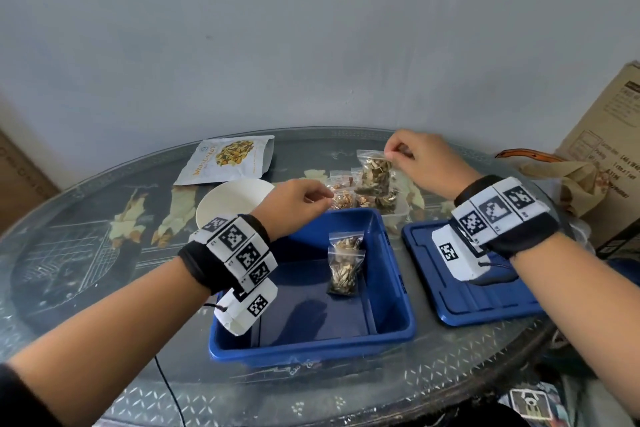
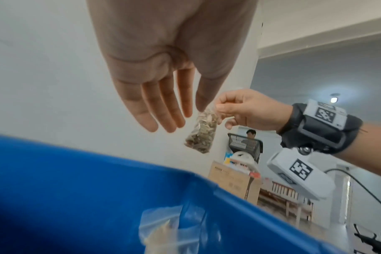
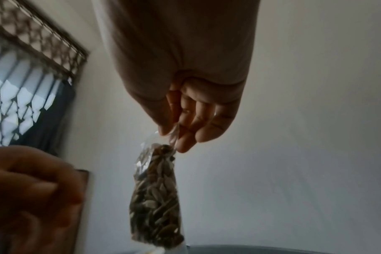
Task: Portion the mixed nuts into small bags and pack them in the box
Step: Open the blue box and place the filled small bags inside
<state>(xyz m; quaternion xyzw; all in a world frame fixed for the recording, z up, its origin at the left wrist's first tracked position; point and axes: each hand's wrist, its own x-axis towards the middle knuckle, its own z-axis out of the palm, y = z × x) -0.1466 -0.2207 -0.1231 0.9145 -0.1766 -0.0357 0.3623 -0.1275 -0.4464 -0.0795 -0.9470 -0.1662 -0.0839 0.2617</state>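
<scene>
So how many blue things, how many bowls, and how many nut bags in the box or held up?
Blue things: 2, the box and the lid
Bowls: 1, the bowl
Nut bags: 2, the bag in box and the held bag in the right hand
Total: 5

I see a glossy glass tabletop (image 1: 86,253) with a pattern showing under its smooth surface. The box (image 1: 398,288) and its lid (image 1: 485,305) are smooth blue plastic with a slight sheen. The small bags — one hanging (image 1: 375,170), one in the box (image 1: 344,263) — are thin clear plastic, crinkled and shiny. The nut pouch (image 1: 225,159) looks matt, the bowl (image 1: 235,198) matt white. Cloth wristbands (image 1: 194,263) — black, soft-looking. A carton (image 1: 602,135) of dull brown cardboard.
</scene>
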